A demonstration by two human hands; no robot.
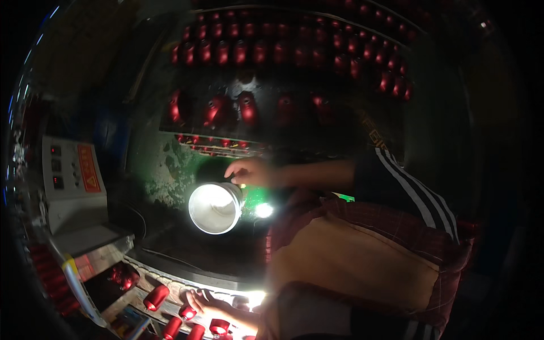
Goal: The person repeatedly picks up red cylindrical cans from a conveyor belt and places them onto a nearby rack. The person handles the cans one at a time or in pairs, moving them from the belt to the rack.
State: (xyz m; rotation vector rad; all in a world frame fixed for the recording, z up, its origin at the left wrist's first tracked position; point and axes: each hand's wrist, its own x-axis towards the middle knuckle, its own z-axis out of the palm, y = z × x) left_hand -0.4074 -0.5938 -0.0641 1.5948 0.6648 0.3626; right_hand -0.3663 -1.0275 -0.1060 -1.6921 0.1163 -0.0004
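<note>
My left hand (211, 307) is at the lower left, above a lit tray. Its fingers are bent around one end of a shiny red cylinder (187, 312). Higher up, my right hand (250, 172) has its fingers curled in, right beside the rim of a round white bucket-like vessel (214, 208). What lies between those fingers, if anything, is too dark to make out. The vessel's open mouth faces up and is brightly lit inside. More red cylinders lie around my left hand, among them one (156, 297) on the tray.
Rows of red pieces (240, 52) stand on dark racks at the far side. A grey control box (73, 184) with small displays and an orange warning label stands at left. A tan and plaid apron (351, 258) covers my lap. A bright lamp spot (263, 210) glows beside the vessel.
</note>
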